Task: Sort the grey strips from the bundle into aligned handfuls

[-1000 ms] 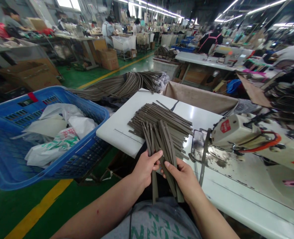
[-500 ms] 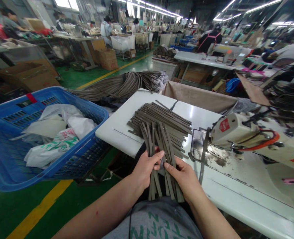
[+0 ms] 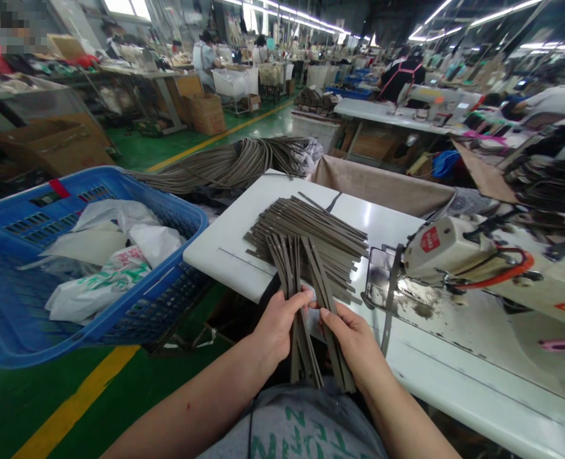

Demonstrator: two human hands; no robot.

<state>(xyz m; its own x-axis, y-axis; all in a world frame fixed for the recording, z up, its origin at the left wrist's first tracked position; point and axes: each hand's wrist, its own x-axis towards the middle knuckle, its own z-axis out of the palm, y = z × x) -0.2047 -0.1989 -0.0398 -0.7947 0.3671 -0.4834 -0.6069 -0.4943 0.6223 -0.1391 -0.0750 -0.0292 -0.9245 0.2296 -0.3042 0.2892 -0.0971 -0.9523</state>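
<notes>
My left hand (image 3: 285, 322) is closed round a bundle of narrow grey-brown strips (image 3: 289, 268), its thumb lying across them. Beside it, my right hand (image 3: 346, 328) grips a smaller bunch of the same strips (image 3: 321, 280) between thumb and fingers. Both bunches stand out past the hands at each end, their lower ends above my lap. Just beyond them, a pile of similar strips (image 3: 311, 229) lies spread on the white sewing table (image 3: 229, 236). One single strip (image 3: 392, 299) passes by the needle end of the sewing machine (image 3: 454, 255).
At the left stands a blue plastic basket (image 3: 167, 293) holding white plastic bags (image 3: 105, 280). A thick hank of long strips (image 3: 225, 166) lies behind the table. Past the table's far edge is a beige fabric-lined bin (image 3: 382, 182). Several people sit at machines farther off.
Some strips have passed from the right bunch to the left hand's bundle. The right bunch is thinner, and a gap has widened between the two. The table pile has not moved.
</notes>
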